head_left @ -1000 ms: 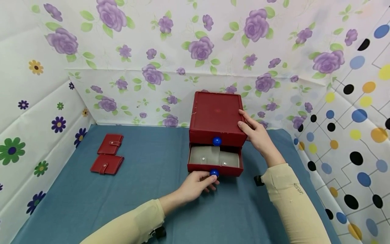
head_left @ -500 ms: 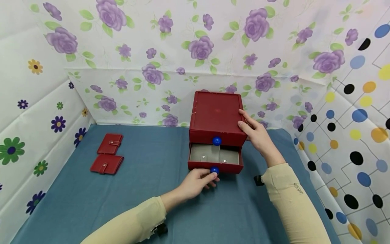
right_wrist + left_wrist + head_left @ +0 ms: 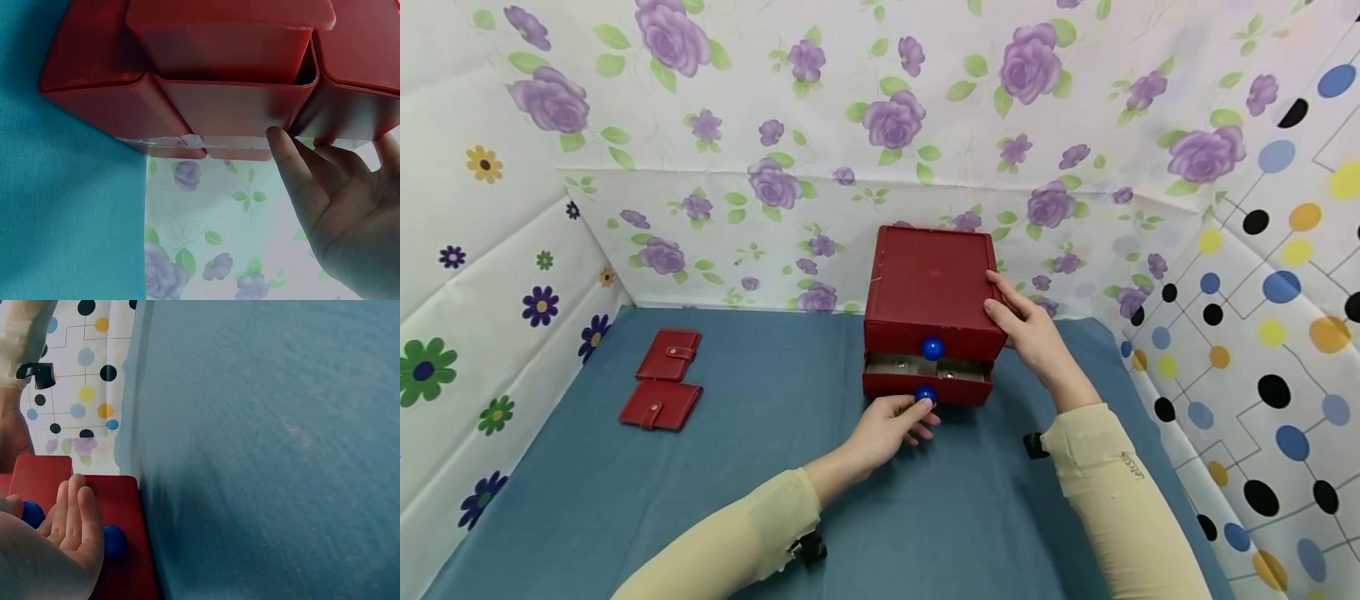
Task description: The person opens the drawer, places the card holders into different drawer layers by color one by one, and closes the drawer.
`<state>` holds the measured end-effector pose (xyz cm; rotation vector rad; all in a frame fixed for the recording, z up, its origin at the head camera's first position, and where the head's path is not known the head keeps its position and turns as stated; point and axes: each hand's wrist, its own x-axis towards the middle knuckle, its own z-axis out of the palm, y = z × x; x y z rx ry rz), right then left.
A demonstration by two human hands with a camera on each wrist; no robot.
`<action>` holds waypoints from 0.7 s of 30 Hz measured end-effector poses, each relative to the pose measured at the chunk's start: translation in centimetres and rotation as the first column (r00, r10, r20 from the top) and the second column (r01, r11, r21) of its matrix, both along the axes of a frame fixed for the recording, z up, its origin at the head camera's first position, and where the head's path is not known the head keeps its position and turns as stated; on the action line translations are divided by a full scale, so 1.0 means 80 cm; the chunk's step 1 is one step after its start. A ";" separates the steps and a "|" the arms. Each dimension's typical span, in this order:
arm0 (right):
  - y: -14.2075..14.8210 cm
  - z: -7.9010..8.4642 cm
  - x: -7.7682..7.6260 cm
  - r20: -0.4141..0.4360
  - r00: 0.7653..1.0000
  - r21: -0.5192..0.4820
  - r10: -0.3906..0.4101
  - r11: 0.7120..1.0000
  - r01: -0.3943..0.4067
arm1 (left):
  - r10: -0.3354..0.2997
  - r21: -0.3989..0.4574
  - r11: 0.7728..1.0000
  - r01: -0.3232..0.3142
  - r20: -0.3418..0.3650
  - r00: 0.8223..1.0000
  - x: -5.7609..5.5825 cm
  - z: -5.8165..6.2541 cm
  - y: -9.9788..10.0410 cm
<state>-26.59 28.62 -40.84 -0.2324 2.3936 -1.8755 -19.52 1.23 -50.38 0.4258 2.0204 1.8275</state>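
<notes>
A dark red drawer box (image 3: 934, 271) stands on the blue cloth. Its middle drawer (image 3: 887, 385) is partly pulled out and shows grey folded things with snap buttons, perhaps wallets; their lower parts are hidden. My left hand (image 3: 883, 429) pinches that drawer's blue knob (image 3: 926, 395) between thumb and fingers. Another blue knob (image 3: 932, 348) sits on the closed top drawer, and a bottom drawer's knob (image 3: 114, 541) shows beside my fingers in the left wrist view. My right hand (image 3: 1033, 333) rests on the box's right top edge, fingers fairly straight against its side.
Two red snap-strap wallets (image 3: 670, 354) lie one before the other on the left of the blue cloth (image 3: 760, 383). A flowered sheet (image 3: 805, 167) rises close behind the box; a dotted sheet (image 3: 1262, 350) bounds the right side.
The middle drawer has slid back into the box, so less of its inside shows. My left hand has moved away from me with the knob. The right hand has stayed in place.
</notes>
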 end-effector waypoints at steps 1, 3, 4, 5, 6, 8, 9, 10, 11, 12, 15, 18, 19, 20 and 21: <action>0.000 -0.001 0.000 -0.001 1.000 -0.002 -0.001 1.000 0.001 | -0.001 -0.003 1.000 0.001 -0.001 1.000 -0.001 0.001 0.000; 0.001 -0.002 0.000 -0.005 1.000 -0.004 0.004 1.000 -0.004 | 0.002 -0.004 1.000 -0.002 -0.004 1.000 -0.004 0.001 0.002; 0.001 -0.002 0.000 -0.005 1.000 -0.004 0.004 1.000 -0.004 | 0.008 -0.003 1.000 -0.008 -0.006 1.000 -0.005 0.001 0.002; 0.001 -0.002 -0.001 -0.007 1.000 -0.002 0.004 1.000 -0.004 | 0.014 -0.001 1.000 -0.014 -0.006 1.000 -0.006 0.002 0.003; 0.002 -0.002 -0.001 -0.009 1.000 0.000 0.006 1.000 -0.006 | 0.020 0.000 1.000 -0.020 -0.007 1.000 -0.008 0.003 0.004; 0.002 -0.003 -0.001 -0.010 1.000 0.006 0.009 1.000 -0.009 | 0.033 0.000 0.999 -0.033 -0.008 0.999 -0.011 0.004 0.006; 0.002 -0.003 -0.001 -0.009 1.000 0.007 0.009 1.000 -0.009 | 0.041 -0.001 0.999 -0.041 -0.008 0.999 -0.013 0.004 0.006; 0.002 -0.003 -0.001 -0.010 1.000 0.011 0.010 1.000 -0.010 | 0.047 -0.006 0.999 -0.047 -0.006 0.999 -0.015 0.004 0.007; 0.002 -0.003 -0.001 -0.010 1.000 0.012 0.009 1.000 -0.009 | 0.051 -0.009 0.999 -0.051 -0.004 0.999 -0.017 0.004 0.008; 0.002 -0.003 -0.001 -0.011 1.000 0.014 0.010 1.000 -0.009 | 0.055 -0.013 0.998 -0.055 -0.003 0.998 -0.019 0.003 0.009; 0.002 -0.004 -0.002 -0.013 1.000 0.014 0.007 1.000 -0.007 | 0.063 -0.017 0.998 -0.063 0.002 0.998 -0.026 0.003 0.011; 0.001 -0.004 -0.002 -0.014 1.000 0.009 0.006 1.000 -0.006 | 0.061 -0.018 0.998 -0.061 0.003 0.998 -0.031 0.002 0.012; 0.001 -0.004 -0.002 -0.013 1.000 0.007 0.007 1.000 -0.007 | 0.061 -0.019 0.998 -0.061 0.003 0.998 -0.032 0.002 0.012; 0.001 -0.004 -0.002 -0.013 1.000 0.005 0.008 1.000 -0.008 | 0.059 -0.021 0.998 -0.059 0.002 0.998 -0.033 0.002 0.012; 0.002 -0.004 -0.002 -0.011 1.000 0.002 0.008 1.000 -0.008 | 0.057 -0.024 0.998 -0.057 0.002 0.998 -0.034 0.002 0.013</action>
